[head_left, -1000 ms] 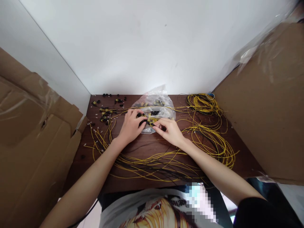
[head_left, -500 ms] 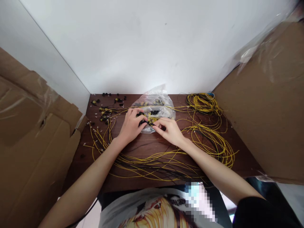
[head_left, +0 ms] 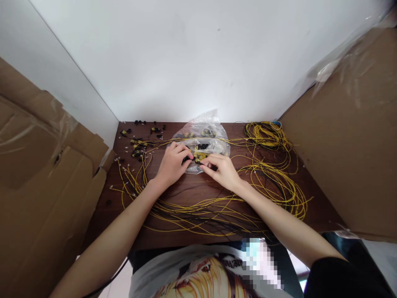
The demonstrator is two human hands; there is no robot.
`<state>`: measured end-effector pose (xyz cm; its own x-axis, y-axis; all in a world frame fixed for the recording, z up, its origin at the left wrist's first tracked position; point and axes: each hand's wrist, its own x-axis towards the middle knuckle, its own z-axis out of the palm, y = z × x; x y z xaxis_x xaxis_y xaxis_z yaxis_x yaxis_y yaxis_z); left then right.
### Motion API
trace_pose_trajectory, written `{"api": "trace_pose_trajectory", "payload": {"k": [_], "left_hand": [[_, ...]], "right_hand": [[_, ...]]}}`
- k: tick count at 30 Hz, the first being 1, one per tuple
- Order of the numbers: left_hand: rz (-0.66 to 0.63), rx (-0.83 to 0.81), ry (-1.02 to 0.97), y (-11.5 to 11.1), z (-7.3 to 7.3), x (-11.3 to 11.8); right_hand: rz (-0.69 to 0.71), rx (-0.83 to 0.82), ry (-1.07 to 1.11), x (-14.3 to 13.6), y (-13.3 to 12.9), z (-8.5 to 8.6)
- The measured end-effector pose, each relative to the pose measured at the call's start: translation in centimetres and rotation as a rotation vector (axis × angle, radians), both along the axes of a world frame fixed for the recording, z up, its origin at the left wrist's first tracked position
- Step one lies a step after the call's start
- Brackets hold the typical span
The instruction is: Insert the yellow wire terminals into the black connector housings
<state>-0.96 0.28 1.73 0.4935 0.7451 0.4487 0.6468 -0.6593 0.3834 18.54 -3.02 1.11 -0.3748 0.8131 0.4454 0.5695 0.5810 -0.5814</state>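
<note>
Along the near edge of the dark brown wooden tabletop (head_left: 192,188), a loose bundle of long, thin yellow and black wires (head_left: 182,210) runs left to right, passing under both forearms. Left ends fan out, several with small white tips; right side curves into wide loops.

Farther in, at centre, both hands work close together. Right hand (head_left: 223,170): thumb and forefinger pinched together on a small black-and-yellow part (head_left: 198,162), other fingers curled. Left hand (head_left: 171,163): thumb and forefinger bent, tips nearly meeting beside small black pieces; cannot tell whether anything is gripped. The pinched part lies between the two sets of fingertips, at the near side of a crumpled clear plastic bag (head_left: 221,145) with more black and yellow pieces.

Far left: scattered small black-and-yellow connectors (head_left: 136,142). Far right: tangled yellow-and-black wire coil (head_left: 263,134). Behind all, a plain white wall (head_left: 198,62).
</note>
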Motion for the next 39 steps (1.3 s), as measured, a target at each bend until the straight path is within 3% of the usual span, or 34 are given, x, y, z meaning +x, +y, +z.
{"api": "trace_pose_trajectory", "payload": {"k": [8,13,22,39], "left_hand": [[0.111,-0.193,-0.362,-0.2,0.9,0.4],[-0.024,-0.439,-0.427,-0.2,1.3,0.4],[-0.134,-0.671,-0.61,-0.4,1.3,0.4],[-0.187,-0.789,-0.623,-0.5,1.7,0.4]], "right_hand": [[0.019,0.049,-0.015,-0.1,-0.1,0.2],[0.029,0.108,-0.003,-0.1,-0.2,0.2],[0.036,0.123,0.003,0.0,-0.2,0.2],[0.038,0.116,0.006,0.0,-0.3,0.2]]}}
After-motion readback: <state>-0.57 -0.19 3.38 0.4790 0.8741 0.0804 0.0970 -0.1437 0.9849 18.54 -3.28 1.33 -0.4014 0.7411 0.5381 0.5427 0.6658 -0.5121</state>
